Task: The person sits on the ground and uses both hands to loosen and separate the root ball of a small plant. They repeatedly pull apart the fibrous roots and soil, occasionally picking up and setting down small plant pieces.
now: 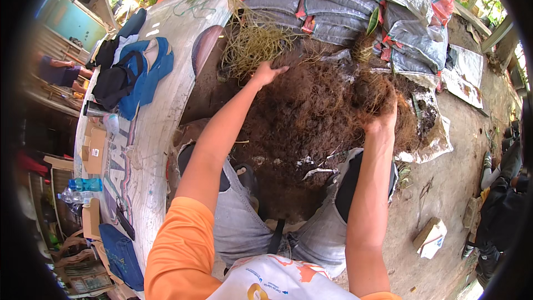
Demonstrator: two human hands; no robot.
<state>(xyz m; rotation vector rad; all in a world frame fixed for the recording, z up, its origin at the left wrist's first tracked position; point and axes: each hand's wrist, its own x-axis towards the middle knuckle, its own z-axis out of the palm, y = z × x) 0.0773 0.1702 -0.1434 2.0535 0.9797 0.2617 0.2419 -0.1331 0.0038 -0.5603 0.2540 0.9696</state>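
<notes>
My right hand [384, 110] grips a clump of brown root-like fibre [368, 92], its fingers partly hidden by the strands. Just beyond the clump stands a small plant with a green, yellow-edged leaf [373, 21]; how it meets the clump is unclear. My left hand [266, 74] is held out with fingers apart and nothing visible in it. It hovers by the left side of a wide heap of dark soil and brown fibre [308, 104], near a tangle of pale, dry, grass-like stems [256, 46]. Both hands are over the ground between my knees.
Filled grey plastic sacks [341, 4] are stacked beyond the heap. A long painted board [162, 133] on the left carries a blue jacket [156, 67], a black bag [118, 79] and bottles [85, 184]. A folded carton [431, 237] lies on the right. Other people are at both edges.
</notes>
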